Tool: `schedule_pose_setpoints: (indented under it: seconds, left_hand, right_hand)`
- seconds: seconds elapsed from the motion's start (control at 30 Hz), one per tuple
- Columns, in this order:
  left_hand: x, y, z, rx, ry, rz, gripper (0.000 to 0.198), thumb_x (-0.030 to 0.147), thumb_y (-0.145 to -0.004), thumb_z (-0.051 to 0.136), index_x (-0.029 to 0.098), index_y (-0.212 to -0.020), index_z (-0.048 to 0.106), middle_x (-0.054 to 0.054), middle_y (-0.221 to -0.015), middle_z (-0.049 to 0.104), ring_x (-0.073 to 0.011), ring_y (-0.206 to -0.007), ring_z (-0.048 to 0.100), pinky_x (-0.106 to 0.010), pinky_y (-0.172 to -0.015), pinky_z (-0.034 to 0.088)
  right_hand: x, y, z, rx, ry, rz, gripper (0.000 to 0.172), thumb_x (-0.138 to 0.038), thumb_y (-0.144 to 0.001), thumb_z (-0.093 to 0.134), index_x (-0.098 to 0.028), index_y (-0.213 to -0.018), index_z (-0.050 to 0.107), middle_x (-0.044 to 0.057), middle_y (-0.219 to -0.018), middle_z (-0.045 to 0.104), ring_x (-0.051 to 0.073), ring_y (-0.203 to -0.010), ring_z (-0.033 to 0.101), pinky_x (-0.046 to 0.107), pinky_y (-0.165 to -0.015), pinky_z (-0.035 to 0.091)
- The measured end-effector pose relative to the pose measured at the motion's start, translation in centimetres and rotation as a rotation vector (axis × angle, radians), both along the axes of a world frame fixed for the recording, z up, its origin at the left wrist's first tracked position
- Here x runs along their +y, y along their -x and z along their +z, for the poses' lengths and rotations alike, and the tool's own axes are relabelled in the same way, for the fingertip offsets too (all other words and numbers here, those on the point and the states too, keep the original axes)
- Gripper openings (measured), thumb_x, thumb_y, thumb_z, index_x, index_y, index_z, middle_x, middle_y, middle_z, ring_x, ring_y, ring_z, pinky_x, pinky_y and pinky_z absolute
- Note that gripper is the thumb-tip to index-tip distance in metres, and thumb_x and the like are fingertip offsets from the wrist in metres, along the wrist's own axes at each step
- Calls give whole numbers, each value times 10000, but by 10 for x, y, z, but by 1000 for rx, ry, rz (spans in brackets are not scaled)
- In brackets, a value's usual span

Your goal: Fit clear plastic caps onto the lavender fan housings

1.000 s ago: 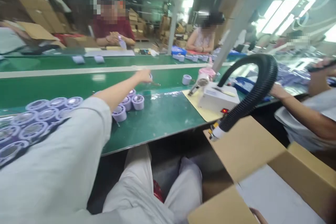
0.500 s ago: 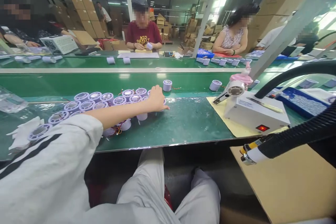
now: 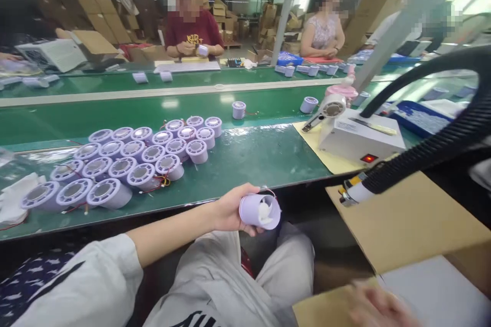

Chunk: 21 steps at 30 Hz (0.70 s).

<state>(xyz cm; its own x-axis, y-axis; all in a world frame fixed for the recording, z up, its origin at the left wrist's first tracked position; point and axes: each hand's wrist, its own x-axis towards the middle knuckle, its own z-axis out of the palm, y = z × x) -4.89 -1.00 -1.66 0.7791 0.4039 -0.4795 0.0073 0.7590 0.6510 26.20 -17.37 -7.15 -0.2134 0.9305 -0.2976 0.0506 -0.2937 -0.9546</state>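
My left hand is closed around a lilac cylindrical fan housing, held over my lap just off the bench's front edge. The housing lies tilted on its side, its open end facing right and showing a white bladed fan wheel; a thin wire runs along its top. At the lower right, my right hand is smeared by motion above an open cardboard box with a pale sheet; its fingers cannot be made out. Several more lilac housings stand grouped upright on the green bench, wires trailing.
A white machine with a lit red switch sits on yellow card at the right. Above the box hangs a black hose. Behind runs a green conveyor carrying a few housings. Co-workers sit across it. White cloth lies left.
My left hand has come from the grouped housings back toward my lap, now with one housing in it. My right hand has entered at the lower right. The view has shifted.
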Motion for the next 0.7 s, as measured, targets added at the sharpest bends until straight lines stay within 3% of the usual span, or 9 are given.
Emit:
schedule_pose_setpoints:
  seconds: [0.07,0.13,0.27,0.37,0.43,0.53,0.6,0.7]
  left_hand:
    - [-8,-17,-15,45,64,-88,501,574,-711,565,109,-897,594,-43,-644,620,-145,-480,582,-216,-362,439]
    - [-13,-27,-18,106,-6,-200,418,500,-749,598,126,-934,608,-27,-688,624,-121,-458,552,-196,-328,401]
    - [-16,-35,-6,214,-351,-498,324,437,-804,575,133,-891,646,-12,-741,587,-95,-478,487,-183,-320,334]
    - [-18,-37,-1,297,-627,-618,287,384,-853,517,158,-938,671,-5,-794,600,-105,-582,512,-194,-443,393]
    - [-21,-37,-1,319,-850,-603,249,332,-871,508,173,-949,682,-10,-874,630,-125,-731,560,-213,-622,453]
    - [-25,-35,-3,298,-1115,-494,228,326,-904,505,181,-923,680,-20,-937,633,-154,-886,575,-258,-814,445]
    - [-28,-32,-4,274,-1176,-412,231,342,-922,501,191,-965,671,-25,-959,624,-157,-893,578,-273,-828,442]
    - [-29,-29,-4,246,-1182,-295,196,337,-902,563,188,-990,654,-25,-968,618,-149,-872,574,-267,-798,441]
  right_hand:
    - [-13,23,14,-39,-72,-43,538,-696,-785,653,-332,-1180,624,94,-1201,580,305,-965,667,427,-789,585]
    - [-13,50,30,-246,-254,-39,414,-508,-906,598,-324,-1276,594,106,-1317,470,284,-1021,639,456,-902,546]
    - [9,88,50,-816,-659,10,482,-230,-906,567,-272,-1385,537,149,-1308,439,334,-1156,533,522,-952,504]
    - [18,95,48,-1060,-716,81,517,-127,-852,578,-221,-1361,560,177,-1320,468,348,-1080,552,522,-853,548]
    - [17,95,44,-1106,-670,90,483,-87,-807,613,-184,-1280,613,178,-1288,508,343,-1032,565,508,-815,562]
    - [13,94,39,-1058,-555,71,314,-28,-758,653,-175,-1033,692,156,-1279,526,341,-1067,560,493,-846,547]
    - [12,94,40,-890,-467,56,236,-34,-742,701,-186,-923,688,127,-1293,515,326,-1124,549,465,-904,522]
    - [13,96,46,-585,-320,-14,64,-211,-844,698,-210,-907,685,87,-1275,513,274,-1153,545,418,-984,463]
